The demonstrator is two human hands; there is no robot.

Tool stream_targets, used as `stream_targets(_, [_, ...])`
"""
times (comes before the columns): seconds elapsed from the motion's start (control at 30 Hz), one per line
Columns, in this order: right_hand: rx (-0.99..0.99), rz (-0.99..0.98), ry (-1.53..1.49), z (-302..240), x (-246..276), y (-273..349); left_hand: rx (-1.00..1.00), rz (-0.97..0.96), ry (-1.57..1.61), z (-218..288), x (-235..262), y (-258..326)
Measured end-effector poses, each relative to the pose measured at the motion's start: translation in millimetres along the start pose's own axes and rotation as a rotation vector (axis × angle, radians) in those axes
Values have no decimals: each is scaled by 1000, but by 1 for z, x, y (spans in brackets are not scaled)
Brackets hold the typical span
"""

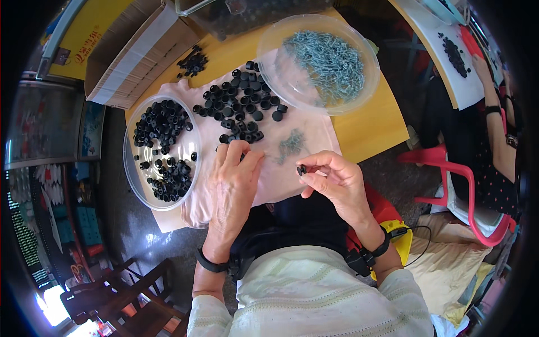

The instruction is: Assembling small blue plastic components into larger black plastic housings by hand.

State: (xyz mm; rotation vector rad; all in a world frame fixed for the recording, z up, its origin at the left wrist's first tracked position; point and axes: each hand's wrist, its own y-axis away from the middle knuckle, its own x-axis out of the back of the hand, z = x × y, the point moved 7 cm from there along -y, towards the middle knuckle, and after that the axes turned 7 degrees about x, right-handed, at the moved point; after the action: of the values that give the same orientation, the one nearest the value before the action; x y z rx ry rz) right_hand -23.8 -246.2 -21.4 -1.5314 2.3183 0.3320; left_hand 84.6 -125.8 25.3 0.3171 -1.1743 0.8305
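My right hand (336,181) pinches a small black round cap (301,169) between thumb and fingers, just above the near edge of a pale pink cloth (314,135). My left hand (238,174) rests palm down on the cloth, its fingertips reaching into a loose pile of black caps (241,104). A small heap of grey screws (291,143) lies on the cloth between the two hands.
A clear round dish (130,163) on the left holds many black caps. A second clear dish (275,42) at the back holds grey screws (328,62). A cardboard box (132,50) stands back left. Another person (499,129) sits at the right by a pink chair (466,191).
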Motion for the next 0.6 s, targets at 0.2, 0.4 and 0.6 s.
stream_targets(0.2, [-180, 53, -233, 15, 5, -6, 66, 45, 366, -2, 17, 7])
stream_targets(0.4, [-220, 12, -337, 20, -11, -4, 391, -190, 1269, -15, -8, 32])
stream_targets(0.6, [-229, -33, -237, 15, -28, 0, 367, -221, 1213, -18, -4, 42])
